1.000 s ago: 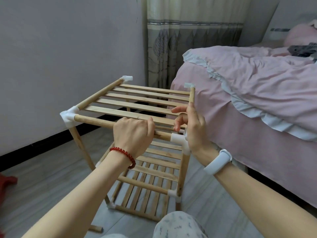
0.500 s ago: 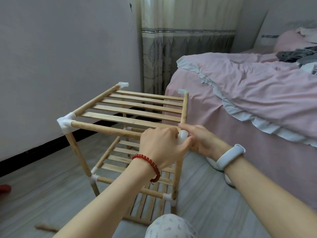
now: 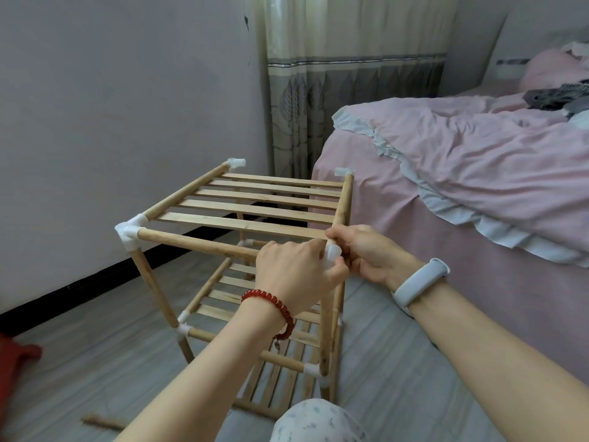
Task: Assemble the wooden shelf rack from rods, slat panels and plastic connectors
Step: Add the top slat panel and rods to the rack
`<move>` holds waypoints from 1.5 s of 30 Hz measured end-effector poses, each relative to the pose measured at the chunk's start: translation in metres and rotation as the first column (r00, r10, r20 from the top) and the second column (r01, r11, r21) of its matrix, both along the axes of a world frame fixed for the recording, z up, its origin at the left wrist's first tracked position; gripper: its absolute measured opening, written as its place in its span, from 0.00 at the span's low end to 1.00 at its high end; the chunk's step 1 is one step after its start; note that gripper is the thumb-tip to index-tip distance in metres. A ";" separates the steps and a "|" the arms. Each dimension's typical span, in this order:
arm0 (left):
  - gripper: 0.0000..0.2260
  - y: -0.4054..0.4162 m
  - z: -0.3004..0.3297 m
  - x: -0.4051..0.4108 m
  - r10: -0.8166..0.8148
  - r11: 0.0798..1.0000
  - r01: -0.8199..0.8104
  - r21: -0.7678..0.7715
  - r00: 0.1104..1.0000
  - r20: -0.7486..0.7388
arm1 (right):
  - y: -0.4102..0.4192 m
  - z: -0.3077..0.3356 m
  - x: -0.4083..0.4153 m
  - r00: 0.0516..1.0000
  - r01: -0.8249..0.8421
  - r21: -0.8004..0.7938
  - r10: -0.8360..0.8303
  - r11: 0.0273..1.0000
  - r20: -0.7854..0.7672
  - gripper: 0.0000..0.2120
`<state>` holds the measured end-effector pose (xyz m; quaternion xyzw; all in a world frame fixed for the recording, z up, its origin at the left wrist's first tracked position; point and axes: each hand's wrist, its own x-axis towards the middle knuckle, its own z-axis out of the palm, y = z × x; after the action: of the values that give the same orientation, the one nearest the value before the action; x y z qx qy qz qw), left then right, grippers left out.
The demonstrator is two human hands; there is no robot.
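Note:
The wooden shelf rack (image 3: 255,215) stands on the floor in front of me, with a top slat panel, lower slat shelves and white plastic connectors at its corners. My left hand (image 3: 293,275), with a red bead bracelet on the wrist, grips the near right end of the front rod (image 3: 197,245). My right hand (image 3: 366,253), with a white band on the wrist, grips the near end of the right side rod. Between the two hands shows the near right corner connector (image 3: 331,255). The near left connector (image 3: 129,232) is free.
A bed with a pink cover (image 3: 478,173) runs along the right, close to the rack. A wall (image 3: 111,106) and a curtain (image 3: 334,100) stand behind. A loose wooden rod (image 3: 102,422) lies on the floor at lower left. My knee (image 3: 315,421) is at the bottom.
My left hand slid right along the front rod to the near right corner. My right hand came down onto that same corner. The view shifted slightly.

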<state>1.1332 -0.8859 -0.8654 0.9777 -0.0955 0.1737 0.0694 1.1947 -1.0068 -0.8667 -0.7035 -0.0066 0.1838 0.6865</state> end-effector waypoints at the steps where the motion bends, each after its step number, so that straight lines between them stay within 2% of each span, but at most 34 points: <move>1: 0.13 -0.001 0.000 0.000 0.007 1.000 -0.007 0.000 1.000 0.001 | -0.001 0.000 0.000 1.000 0.000 -0.006 0.000 1.000 0.004 0.09; 11: 0.17 -0.007 -0.001 -0.006 0.108 0.994 -0.108 -0.003 0.994 0.018 | -0.002 -0.003 -0.001 0.999 -0.020 0.025 0.021 0.999 -0.041 0.07; 15: 0.18 -0.002 0.003 -0.008 0.094 0.996 -0.094 0.010 0.995 -0.021 | 0.000 -0.004 -0.004 0.999 -0.019 -0.066 0.021 0.998 0.034 0.06; 17: 0.17 0.007 0.006 -0.012 0.055 0.998 -0.054 0.023 0.998 -0.035 | 0.004 -0.005 -0.008 0.996 -0.067 -0.083 0.072 0.994 0.061 0.06; 19: 0.16 0.029 0.010 -0.019 0.015 1.000 -0.016 -0.009 0.996 -0.086 | 0.010 -0.004 -0.014 0.982 -0.141 -0.191 0.162 0.971 0.099 0.08; 21: 0.15 0.061 0.015 -0.025 -0.030 0.998 0.020 -0.060 0.987 -0.159 | 0.017 -0.003 -0.021 0.941 -0.121 -0.404 0.234 0.907 0.244 0.12; 22: 0.14 0.079 0.017 -0.029 -0.043 0.996 0.028 -0.083 0.980 -0.194 | 0.023 -0.003 -0.023 0.890 -0.029 -0.500 0.250 0.866 0.381 0.14; 23: 0.12 0.095 0.018 -0.032 -0.039 0.995 0.017 -0.097 0.973 -0.227 | 0.030 -0.002 -0.025 0.791 0.104 -0.545 0.263 0.832 0.552 0.14; 24: 0.11 0.111 0.019 -0.036 -0.019 0.995 -0.008 -0.101 0.967 -0.255 | 0.040 0.000 -0.026 0.648 0.204 -0.538 0.299 0.818 0.701 0.13; 25: 0.11 0.123 0.020 -0.040 0.005 0.994 -0.036 -0.105 0.960 -0.280 | 0.051 0.001 -0.025 0.500 0.250 -0.537 0.367 0.806 0.784 0.13; 26: 0.10 0.132 0.022 -0.042 0.025 0.991 -0.062 -0.115 0.953 -0.301 | 0.063 0.002 -0.023 0.385 0.267 -0.583 0.470 0.767 0.794 0.14; 27: 0.10 0.138 0.024 -0.045 0.045 0.987 -0.090 -0.131 0.948 -0.316 | 0.075 0.004 -0.021 0.310 0.273 -0.664 0.590 0.696 0.745 0.16; 29: 0.08 0.150 0.026 -0.049 0.085 0.976 -0.147 -0.162 0.936 -0.341 | 0.100 0.007 -0.018 0.252 0.235 -0.798 0.758 0.555 0.601 0.16; 31: 0.09 0.156 0.024 -0.048 0.104 0.968 -0.175 -0.181 0.932 -0.347 | 0.111 0.011 -0.016 0.258 0.180 -0.848 0.808 0.498 0.529 0.15; 33: 0.10 0.158 0.017 -0.047 0.113 0.953 -0.194 -0.232 0.940 -0.322 | 0.116 0.011 -0.012 0.277 0.135 -0.844 0.798 0.519 0.535 0.14; 35: 0.17 0.156 0.007 -0.047 0.123 0.904 -0.218 -0.367 0.956 -0.266 | 0.118 0.010 -0.009 0.323 0.064 -0.845 0.790 0.530 0.521 0.14; 36: 0.19 0.151 0.001 -0.046 0.139 0.865 -0.218 -0.452 0.969 -0.202 | 0.118 0.009 -0.009 0.346 0.028 -0.847 0.790 0.531 0.506 0.15; 37: 0.17 0.146 -0.004 -0.045 0.183 0.826 -0.215 -0.522 0.977 -0.112 | 0.117 0.009 -0.008 0.360 0.003 -0.851 0.793 0.526 0.491 0.16; 39: 0.10 0.135 -0.013 -0.040 0.335 0.737 -0.220 -0.640 0.940 0.063 | 0.115 0.009 -0.009 0.361 -0.034 -0.868 0.816 0.496 0.452 0.17; 40: 0.09 0.130 -0.015 -0.036 0.404 0.687 -0.224 -0.691 0.909 0.106 | 0.113 0.010 -0.009 0.367 -0.063 -0.867 0.819 0.495 0.441 0.16; 42: 0.11 0.123 -0.015 -0.031 0.479 0.617 -0.234 -0.751 0.869 0.123 | 0.112 0.012 -0.005 0.400 -0.120 -0.841 0.801 0.528 0.446 0.15; 45: 0.13 0.120 -0.013 -0.029 0.484 0.607 -0.251 -0.754 0.869 0.100 | 0.115 0.011 0.000 0.419 -0.118 -0.818 0.775 0.563 0.473 0.17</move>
<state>1.1040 -0.7661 -0.8781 0.8311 0.1766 0.3508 0.3937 1.1942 -0.8920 -0.8556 -0.8653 -0.4551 0.0260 0.2086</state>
